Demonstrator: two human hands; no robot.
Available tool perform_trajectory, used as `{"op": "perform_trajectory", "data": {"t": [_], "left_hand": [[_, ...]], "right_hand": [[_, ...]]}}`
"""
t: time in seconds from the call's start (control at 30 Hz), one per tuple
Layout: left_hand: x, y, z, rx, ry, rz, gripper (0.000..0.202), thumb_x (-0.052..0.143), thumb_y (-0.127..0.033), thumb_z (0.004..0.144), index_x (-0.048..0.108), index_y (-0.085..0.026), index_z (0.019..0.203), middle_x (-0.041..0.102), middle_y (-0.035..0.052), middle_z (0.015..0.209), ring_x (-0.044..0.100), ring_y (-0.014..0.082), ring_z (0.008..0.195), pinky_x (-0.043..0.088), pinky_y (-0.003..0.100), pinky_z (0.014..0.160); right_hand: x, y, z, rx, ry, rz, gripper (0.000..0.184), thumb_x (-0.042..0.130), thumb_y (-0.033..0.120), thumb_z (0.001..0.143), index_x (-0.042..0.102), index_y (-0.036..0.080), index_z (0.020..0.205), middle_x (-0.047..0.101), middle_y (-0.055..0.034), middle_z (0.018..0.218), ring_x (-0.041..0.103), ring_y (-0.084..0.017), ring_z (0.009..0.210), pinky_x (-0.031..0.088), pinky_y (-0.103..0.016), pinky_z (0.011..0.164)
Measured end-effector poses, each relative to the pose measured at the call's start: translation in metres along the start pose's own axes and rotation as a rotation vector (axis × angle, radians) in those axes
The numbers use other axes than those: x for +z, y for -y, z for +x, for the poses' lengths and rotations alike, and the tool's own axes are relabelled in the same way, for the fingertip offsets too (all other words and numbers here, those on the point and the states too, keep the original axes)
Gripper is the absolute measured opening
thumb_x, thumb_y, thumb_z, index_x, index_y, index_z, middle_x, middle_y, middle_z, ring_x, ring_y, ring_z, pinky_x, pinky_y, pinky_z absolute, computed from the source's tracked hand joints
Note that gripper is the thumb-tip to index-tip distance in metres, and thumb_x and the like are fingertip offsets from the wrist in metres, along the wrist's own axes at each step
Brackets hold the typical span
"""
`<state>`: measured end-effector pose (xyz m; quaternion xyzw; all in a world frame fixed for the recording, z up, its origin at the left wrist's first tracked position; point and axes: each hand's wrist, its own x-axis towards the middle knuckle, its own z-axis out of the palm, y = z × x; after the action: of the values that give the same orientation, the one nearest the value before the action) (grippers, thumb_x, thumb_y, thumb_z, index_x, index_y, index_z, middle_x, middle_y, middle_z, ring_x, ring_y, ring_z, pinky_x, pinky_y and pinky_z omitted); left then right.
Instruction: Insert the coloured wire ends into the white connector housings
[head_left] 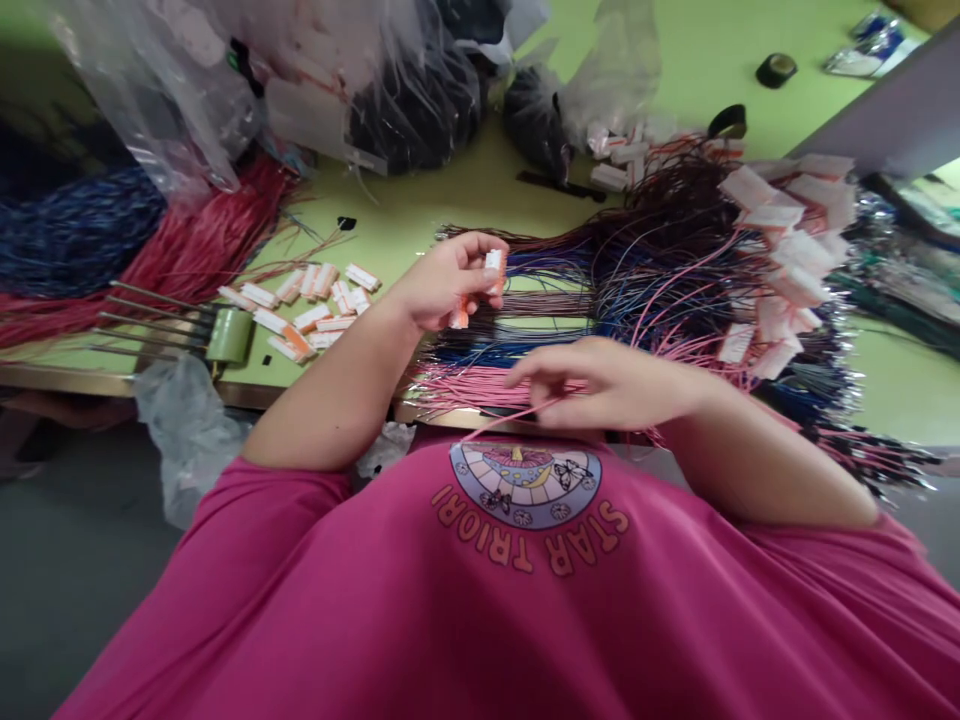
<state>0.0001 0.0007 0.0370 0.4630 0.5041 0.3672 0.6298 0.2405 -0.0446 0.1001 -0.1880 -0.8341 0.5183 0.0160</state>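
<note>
My left hand (442, 285) is closed over the wire bundles, with a white-and-orange plastic connector (495, 262) between its thumb and fingers. A second connector (460, 315) shows orange and white under the palm. Lower and to the right, my right hand (600, 380) pinches a single pink wire (501, 428), whose end reaches down toward my shirt. Beneath this hand lies a row of pink wires (465, 388), with blue wires (480, 350) and brown wires (544, 303) behind. Left of my left hand, loose white-and-orange connectors (322, 282) are scattered on the green table (480, 195).
A green block with metal rods (230, 335) stands at the table's front left edge. Red wires (187, 245) and blue wires (75, 235) lie beyond it. Clear plastic bags (315, 120) fill the back. Wires with white connectors (795, 250) are piled right; a tape roll (776, 70) sits behind.
</note>
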Motion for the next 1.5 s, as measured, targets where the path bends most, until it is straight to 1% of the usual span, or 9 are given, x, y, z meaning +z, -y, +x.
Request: {"op": "perform_trajectory", "data": {"t": [0.13,0.3,0.37,0.6,0.83,1.0,1.2,1.37,1.5], "left_hand": [[-0.001,0.001,-0.001,0.001,0.037,-0.027,0.038,0.069,-0.009,0.086,0.058,-0.021,0.121,0.062,-0.0034,0.077,0.065,0.0084,0.059,0.035,0.016,0.045],[-0.004,0.006,0.002,0.025,0.088,-0.068,0.039,0.073,-0.012,0.083,0.059,-0.020,0.118,0.063,-0.0027,0.078,0.066,0.0088,0.058,0.036,0.017,0.044],[-0.005,0.007,0.002,0.019,0.100,-0.085,0.039,0.073,-0.012,0.083,0.059,-0.019,0.120,0.064,-0.0021,0.078,0.066,0.0088,0.058,0.036,0.017,0.044],[-0.002,0.005,-0.001,0.019,0.101,-0.081,0.043,0.073,-0.013,0.084,0.057,-0.018,0.123,0.064,-0.0026,0.078,0.067,0.0087,0.058,0.036,0.017,0.044],[0.000,0.006,0.000,0.056,0.091,-0.030,0.041,0.076,-0.017,0.082,0.056,-0.019,0.117,0.062,-0.0039,0.075,0.063,0.0077,0.056,0.033,0.018,0.043],[-0.001,0.005,0.000,0.077,0.061,-0.030,0.042,0.075,-0.017,0.081,0.055,-0.020,0.117,0.060,-0.0042,0.075,0.062,0.0078,0.056,0.034,0.018,0.044],[0.000,0.005,-0.001,0.066,0.080,-0.008,0.043,0.074,-0.016,0.081,0.057,-0.021,0.120,0.059,-0.0033,0.077,0.062,0.0080,0.058,0.034,0.019,0.045],[0.001,0.005,-0.002,0.066,0.088,-0.026,0.048,0.081,-0.019,0.077,0.058,-0.024,0.118,0.059,-0.0032,0.078,0.063,0.0096,0.060,0.031,0.019,0.044],[0.001,0.006,-0.002,0.087,0.092,-0.029,0.053,0.087,-0.021,0.071,0.059,-0.025,0.115,0.061,-0.0022,0.081,0.064,0.0110,0.061,0.030,0.021,0.044]], "right_hand": [[0.030,0.009,0.042,-0.119,0.005,0.037,0.023,0.063,0.024,0.095,0.073,0.017,0.114,0.073,0.0016,0.083,0.060,-0.011,0.075,0.046,-0.024,0.074],[0.016,-0.023,0.047,0.037,-0.569,-0.212,0.027,0.049,0.022,0.099,0.076,0.016,0.098,0.076,-0.0060,0.095,0.063,-0.016,0.086,0.044,-0.029,0.082],[0.006,-0.037,0.043,0.157,-0.677,-0.376,0.030,0.047,0.024,0.099,0.076,0.015,0.098,0.075,-0.0080,0.093,0.063,-0.018,0.086,0.042,-0.031,0.081],[0.006,-0.041,0.048,0.375,-0.494,-0.719,0.038,0.040,0.025,0.102,0.076,0.014,0.104,0.078,-0.0140,0.103,0.064,-0.023,0.087,0.038,-0.034,0.077],[0.007,-0.035,0.050,0.433,-0.418,-0.859,0.037,0.039,0.023,0.100,0.074,0.011,0.105,0.076,-0.0183,0.097,0.062,-0.026,0.081,0.030,-0.036,0.068],[0.002,-0.038,0.048,0.389,-0.501,-0.660,0.031,0.044,0.025,0.098,0.073,0.016,0.094,0.075,-0.0107,0.092,0.058,-0.020,0.078,0.032,-0.032,0.072],[-0.008,-0.046,0.053,0.274,-0.534,-0.186,0.023,0.049,0.022,0.088,0.063,0.017,0.070,0.057,0.0021,0.067,0.048,-0.011,0.069,0.032,-0.027,0.070],[-0.014,-0.048,0.055,0.337,-0.540,0.115,0.016,0.056,0.022,0.078,0.064,0.017,0.065,0.050,0.0049,0.058,0.043,-0.009,0.060,0.031,-0.026,0.062],[-0.015,-0.052,0.056,0.423,-0.554,0.315,0.013,0.060,0.024,0.075,0.064,0.019,0.064,0.038,0.0079,0.046,0.028,-0.007,0.047,0.020,-0.027,0.051]]}}
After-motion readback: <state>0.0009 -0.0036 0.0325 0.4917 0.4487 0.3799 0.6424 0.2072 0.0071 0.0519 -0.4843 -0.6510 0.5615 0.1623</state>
